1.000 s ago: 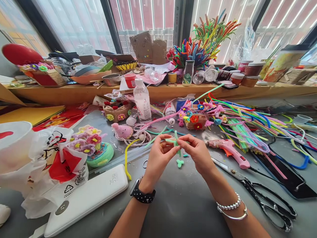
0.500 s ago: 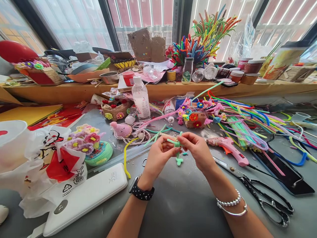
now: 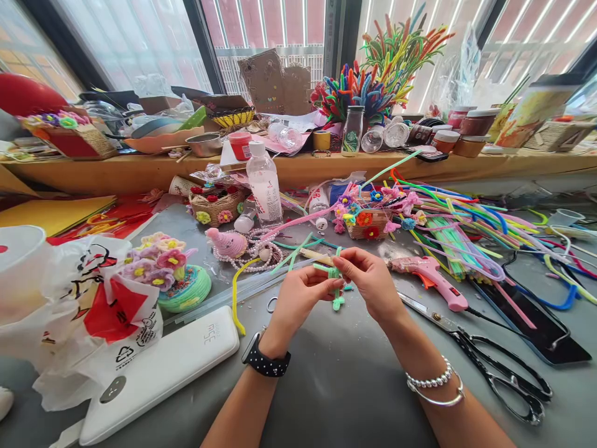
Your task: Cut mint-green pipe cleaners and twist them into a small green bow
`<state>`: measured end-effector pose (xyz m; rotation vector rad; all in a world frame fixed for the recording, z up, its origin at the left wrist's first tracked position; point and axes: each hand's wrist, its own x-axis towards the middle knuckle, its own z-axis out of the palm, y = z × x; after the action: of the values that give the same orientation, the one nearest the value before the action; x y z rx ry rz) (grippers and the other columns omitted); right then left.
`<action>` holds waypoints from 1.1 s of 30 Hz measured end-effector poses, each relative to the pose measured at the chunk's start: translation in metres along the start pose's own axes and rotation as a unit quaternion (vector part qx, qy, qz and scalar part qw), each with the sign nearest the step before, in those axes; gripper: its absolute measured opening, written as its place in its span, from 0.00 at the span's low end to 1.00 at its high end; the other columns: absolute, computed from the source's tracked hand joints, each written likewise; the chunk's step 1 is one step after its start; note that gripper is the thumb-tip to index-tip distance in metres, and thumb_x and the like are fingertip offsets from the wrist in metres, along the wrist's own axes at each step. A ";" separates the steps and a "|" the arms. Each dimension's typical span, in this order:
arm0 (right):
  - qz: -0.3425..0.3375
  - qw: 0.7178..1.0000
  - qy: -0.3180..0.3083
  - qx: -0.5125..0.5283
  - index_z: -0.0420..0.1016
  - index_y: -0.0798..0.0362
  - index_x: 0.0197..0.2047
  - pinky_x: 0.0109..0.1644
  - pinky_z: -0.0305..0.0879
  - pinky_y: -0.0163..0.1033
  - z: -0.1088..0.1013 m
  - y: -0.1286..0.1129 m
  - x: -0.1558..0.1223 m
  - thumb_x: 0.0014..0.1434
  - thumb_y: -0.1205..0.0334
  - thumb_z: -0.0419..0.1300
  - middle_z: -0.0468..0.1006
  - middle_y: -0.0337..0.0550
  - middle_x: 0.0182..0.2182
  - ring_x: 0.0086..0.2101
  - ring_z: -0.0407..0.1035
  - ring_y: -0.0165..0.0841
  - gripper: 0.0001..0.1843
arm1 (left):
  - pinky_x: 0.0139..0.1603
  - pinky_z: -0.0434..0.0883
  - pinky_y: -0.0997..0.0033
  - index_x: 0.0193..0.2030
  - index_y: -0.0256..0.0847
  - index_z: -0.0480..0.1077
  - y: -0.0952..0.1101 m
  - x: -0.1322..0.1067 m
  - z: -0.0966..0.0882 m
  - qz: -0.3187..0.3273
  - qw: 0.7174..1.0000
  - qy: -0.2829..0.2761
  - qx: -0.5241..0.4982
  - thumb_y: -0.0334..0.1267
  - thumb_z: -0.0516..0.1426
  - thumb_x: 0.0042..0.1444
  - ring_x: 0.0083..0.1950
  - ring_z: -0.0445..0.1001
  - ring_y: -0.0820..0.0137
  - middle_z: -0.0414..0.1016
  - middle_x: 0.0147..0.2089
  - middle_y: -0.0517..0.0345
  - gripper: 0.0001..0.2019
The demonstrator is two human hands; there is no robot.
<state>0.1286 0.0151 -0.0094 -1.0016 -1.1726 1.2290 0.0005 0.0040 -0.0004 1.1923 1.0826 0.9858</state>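
Between my two hands, above the grey table, is a light green pipe cleaner (image 3: 337, 302) bent into a small looped shape, with its rounded end hanging down. My left hand (image 3: 305, 298) is closed, thumb and fingers pinching it from the left. My right hand (image 3: 366, 277) pinches its upper part between thumb and forefinger. Fingers cover some of the bends. A pink glue gun (image 3: 433, 280) lies right of my right hand, and large black-handled scissors (image 3: 489, 364) rest beside my right forearm. A yellow pipe cleaner (image 3: 237, 298) lies left of my left hand.
A white power bank (image 3: 163, 379) and a plastic bag (image 3: 116, 298) lie at left. Behind stand a clear bottle (image 3: 264, 183) and a flower-covered basket (image 3: 366, 224). Many loose pipe cleaners (image 3: 457, 236) and a dark phone (image 3: 532, 323) lie at right. A crowded ledge (image 3: 289, 165) runs along the back.
Both hands stay nearly in place, with small finger shifts on the green pipe cleaner. Its hanging end has turned slightly. The view has moved a little.
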 end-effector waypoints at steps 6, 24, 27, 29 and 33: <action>0.008 1.000 -0.004 -0.002 0.69 0.54 0.24 0.24 0.55 0.32 0.000 -0.002 0.000 0.45 0.56 0.61 0.66 0.34 0.19 0.21 0.58 0.25 0.10 | 0.28 0.69 0.75 0.22 0.36 0.74 0.002 -0.001 -0.001 0.012 1.000 -0.002 0.021 0.38 0.60 0.41 0.25 0.70 0.73 0.73 0.23 0.57 0.07; 0.009 1.000 -0.013 0.005 0.69 0.54 0.24 0.28 0.57 0.33 -0.006 -0.006 0.002 0.45 0.55 0.62 0.66 0.34 0.21 0.23 0.60 0.26 0.11 | 0.26 0.68 0.76 0.18 0.38 0.72 0.009 -0.004 0.000 0.057 0.997 -0.015 0.056 0.39 0.58 0.44 0.23 0.67 0.73 0.70 0.19 0.59 0.09; -0.020 1.000 -0.009 -0.010 0.69 0.53 0.25 0.29 0.58 0.33 -0.006 -0.005 0.001 0.45 0.55 0.62 0.67 0.35 0.21 0.24 0.60 0.27 0.10 | 0.26 0.69 0.75 0.19 0.37 0.72 0.006 -0.003 0.000 0.042 0.998 -0.029 0.033 0.41 0.58 0.44 0.23 0.69 0.73 0.71 0.20 0.58 0.10; -0.038 0.999 -0.004 -0.023 0.70 0.53 0.25 0.28 0.57 0.33 -0.005 -0.005 0.000 0.46 0.55 0.61 0.66 0.35 0.21 0.24 0.60 0.27 0.10 | 0.26 0.70 0.75 0.20 0.36 0.72 0.004 -0.003 0.000 0.024 0.999 -0.030 0.018 0.42 0.59 0.43 0.23 0.70 0.72 0.71 0.21 0.57 0.11; -0.082 0.996 -0.002 -0.037 0.70 0.52 0.23 0.28 0.57 0.33 -0.004 -0.005 0.000 0.46 0.57 0.61 0.66 0.36 0.24 0.26 0.60 0.28 0.08 | 0.27 0.71 0.74 0.22 0.36 0.72 0.002 -0.002 0.001 0.007 1.000 -0.021 0.009 0.41 0.60 0.43 0.24 0.71 0.72 0.72 0.22 0.57 0.10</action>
<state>0.1333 0.0149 -0.0050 -0.9386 -1.2850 1.0641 0.0010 0.0024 0.0021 1.2315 1.0531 0.9601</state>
